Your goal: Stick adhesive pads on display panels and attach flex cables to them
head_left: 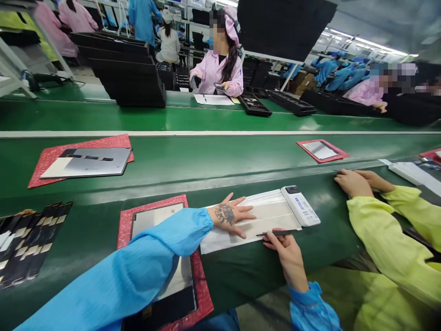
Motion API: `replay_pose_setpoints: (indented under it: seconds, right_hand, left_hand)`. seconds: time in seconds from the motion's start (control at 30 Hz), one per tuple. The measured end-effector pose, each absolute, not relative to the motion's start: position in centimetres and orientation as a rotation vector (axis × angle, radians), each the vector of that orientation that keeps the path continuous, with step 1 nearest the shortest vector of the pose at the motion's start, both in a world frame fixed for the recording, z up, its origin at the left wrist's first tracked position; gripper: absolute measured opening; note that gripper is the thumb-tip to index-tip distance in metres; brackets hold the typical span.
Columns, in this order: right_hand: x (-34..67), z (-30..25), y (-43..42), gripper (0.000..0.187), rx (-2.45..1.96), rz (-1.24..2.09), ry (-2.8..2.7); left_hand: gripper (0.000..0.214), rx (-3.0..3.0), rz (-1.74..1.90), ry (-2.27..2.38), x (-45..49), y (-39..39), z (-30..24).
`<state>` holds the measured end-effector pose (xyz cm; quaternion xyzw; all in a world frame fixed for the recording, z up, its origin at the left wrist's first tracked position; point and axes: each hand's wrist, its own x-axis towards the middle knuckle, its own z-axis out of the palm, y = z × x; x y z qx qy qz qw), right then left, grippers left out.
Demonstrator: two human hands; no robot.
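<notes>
My left hand (pixel 230 214) lies flat with spread fingers on a white sheet (pixel 265 214) on the green bench. My right hand (pixel 287 253) sits at the sheet's near edge, fingers pinched on a thin dark strip (pixel 277 233) lying along that edge. A white device with a small screen (pixel 300 205) rests on the sheet's right end. Under my left forearm lies a grey panel (pixel 155 218) on a red mat (pixel 203 294).
Several black strips (pixel 27 243) are fanned at the left. On the conveyor belt (pixel 206 161) lie a panel on a red mat (pixel 86 161) and a smaller one (pixel 322 150). A co-worker's yellow-sleeved arms (pixel 386 230) rest at my right. People work across the belt.
</notes>
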<state>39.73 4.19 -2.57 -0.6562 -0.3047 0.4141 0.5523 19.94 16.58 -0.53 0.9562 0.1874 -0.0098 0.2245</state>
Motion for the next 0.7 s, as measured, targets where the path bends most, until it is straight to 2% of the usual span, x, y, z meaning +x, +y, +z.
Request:
replay_pose_setpoints:
  seconds: [0.13,0.37,0.7]
  right_hand:
    - [39.9,-3.5,4.2,0.049,-1.580,0.995,-0.682]
    - [39.9,-3.6,3.7,0.048,-1.610,1.060,-0.671]
    - [39.5,-2.0,4.6,0.050,-1.649,1.020,-0.697]
  left_hand:
    - [0.042,2.714,0.043,0.546,20.4,17.2,-2.4]
    - [0.042,2.797,0.135,0.532,19.9,16.9,-3.8]
    - [0.047,2.603,-0.008,0.631,20.2,16.7,-1.7]
